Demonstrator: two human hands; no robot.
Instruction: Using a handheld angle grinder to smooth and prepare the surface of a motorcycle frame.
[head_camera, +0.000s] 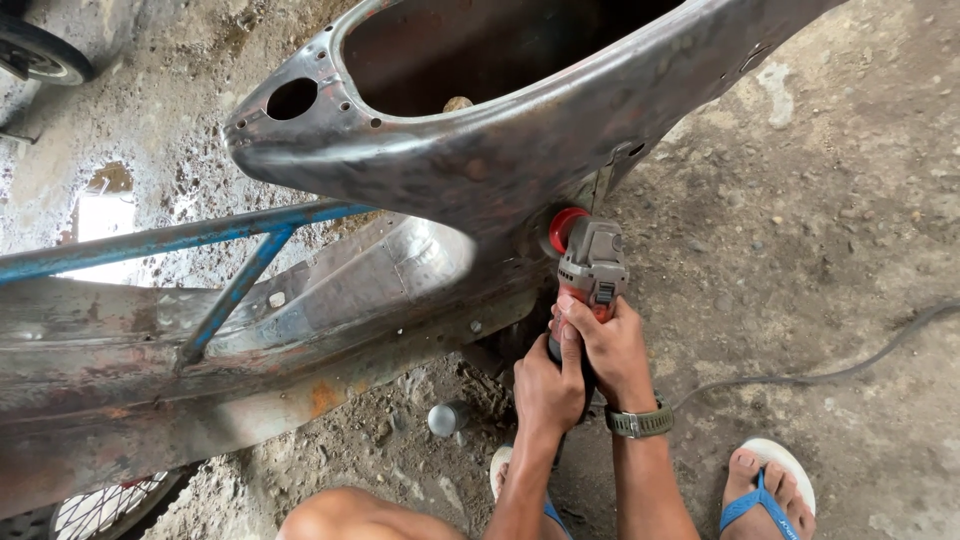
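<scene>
Head view: grinder (590, 268), grey body with a red head, was held nose-up against the underside of the bare metal body shell (470, 150), right of centre. Left hand (545, 385) was wrapped closed around the lower end of the tool body. Right hand (610, 345) was closed around it just above, fingers (580, 322) pressed near the switch; wristwatch (640, 421) on that wrist. Both grips looked tight, nothing spread.

Risks, as judged:
- Disc sat at the seam where shell met the lower rusted panel (300, 330). Pinch in that corner could kick the tool back toward the hands and the bare knee (340, 515), which was near and low.
- No gloves showed, and both feet were in open sandals (765, 490). Sparks or grit would drop straight onto skin.
- Power cord (830, 375) ran across the dirt floor to the right, close behind the right foot. Snag or step on it could jerk the tool off line.
- Cannot tell whether a guard was fitted; the head was partly hidden by the shell.
- Blue tube frame (200, 240) at left was well apart from the work, no concern there.
</scene>
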